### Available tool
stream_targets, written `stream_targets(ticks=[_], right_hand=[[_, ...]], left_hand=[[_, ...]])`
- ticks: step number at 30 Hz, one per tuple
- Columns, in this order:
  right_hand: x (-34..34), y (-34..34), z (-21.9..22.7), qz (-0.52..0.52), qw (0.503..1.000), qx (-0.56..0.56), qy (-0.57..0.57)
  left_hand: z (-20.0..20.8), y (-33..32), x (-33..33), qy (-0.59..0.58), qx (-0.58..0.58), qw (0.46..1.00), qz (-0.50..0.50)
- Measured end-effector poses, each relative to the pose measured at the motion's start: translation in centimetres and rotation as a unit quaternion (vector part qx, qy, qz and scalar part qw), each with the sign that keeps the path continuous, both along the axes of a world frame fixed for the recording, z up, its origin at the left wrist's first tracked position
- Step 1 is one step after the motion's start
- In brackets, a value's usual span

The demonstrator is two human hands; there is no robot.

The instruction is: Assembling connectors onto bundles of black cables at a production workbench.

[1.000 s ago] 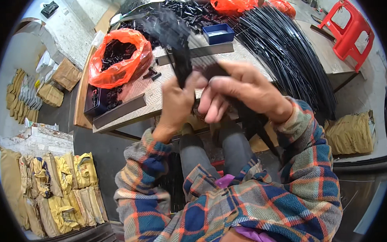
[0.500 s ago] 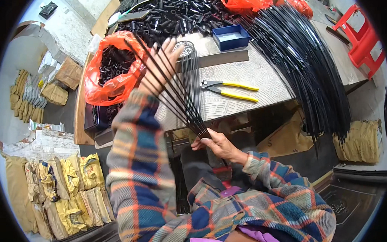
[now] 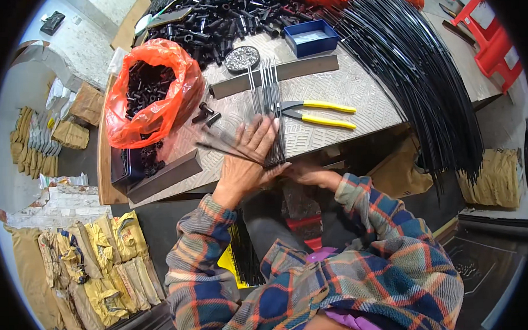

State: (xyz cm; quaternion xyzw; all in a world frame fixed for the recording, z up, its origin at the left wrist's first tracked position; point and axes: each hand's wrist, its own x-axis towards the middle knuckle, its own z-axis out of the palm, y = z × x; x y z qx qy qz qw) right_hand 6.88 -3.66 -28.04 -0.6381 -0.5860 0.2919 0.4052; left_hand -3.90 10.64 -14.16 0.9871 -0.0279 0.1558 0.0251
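My left hand (image 3: 249, 157) lies at the table's front edge, fingers stretched out over a row of thin dark rods (image 3: 270, 89). A few more black rods (image 3: 225, 146), smeared by motion, slant out to the left beside it. Close to its thumb, my right hand (image 3: 315, 176) is blurred just off the edge; its fingers and whatever they hold cannot be made out. The row's far ends rest across a dark metal bar (image 3: 313, 66). Nippers with yellow handles (image 3: 326, 115) lie to the right of the rods.
Left stands a red plastic bag (image 3: 182, 80) of black tubular parts, with a second bar (image 3: 165, 177) below. Behind are a round dish of small metal pieces (image 3: 242, 59), a blue box (image 3: 312, 38) and heaped black parts (image 3: 224, 21). Long black rods (image 3: 412, 72) overhang the right edge.
My left hand has come down and nearer from the upper rods to the table edge. The fanned black rods have swung low to the left. My right hand has shifted slightly right and up.
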Motion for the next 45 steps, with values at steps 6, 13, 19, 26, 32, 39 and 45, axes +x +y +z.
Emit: stream_targets(ticks=[6,13,19,26,32,39,45], right_hand=[[1.0,-0.5,3.3,0.004,0.997,-0.082,0.001],[0.5,-3.0,9.5,0.100,0.957,-0.216,-0.164],[4.9,-0.9,19.4,-0.021,0.991,0.091,-0.093],[15.1,13.2,18.2,-0.200,0.939,0.103,-0.260],[12.9,15.6,18.3,-0.226,0.914,-0.064,-0.332],[17.9,14.5,19.2,-0.278,0.921,0.260,0.086],[24.5,9.6,20.0,-0.241,0.886,-0.073,-0.390]], left_hand=[[-0.2,-0.1,0.4,0.008,-0.029,0.999,-0.035],[-0.9,0.7,-0.5,-0.042,-0.006,0.998,-0.039],[-0.2,0.5,-0.6,-0.026,0.002,0.998,-0.053],[0.1,0.0,0.2,-0.001,0.043,0.999,-0.025],[0.4,0.1,0.0,0.000,-0.002,0.999,-0.035],[-0.3,0.3,0.1,-0.006,-0.007,1.000,-0.025],[1.5,0.3,-0.2,0.042,-0.054,0.997,-0.028]])
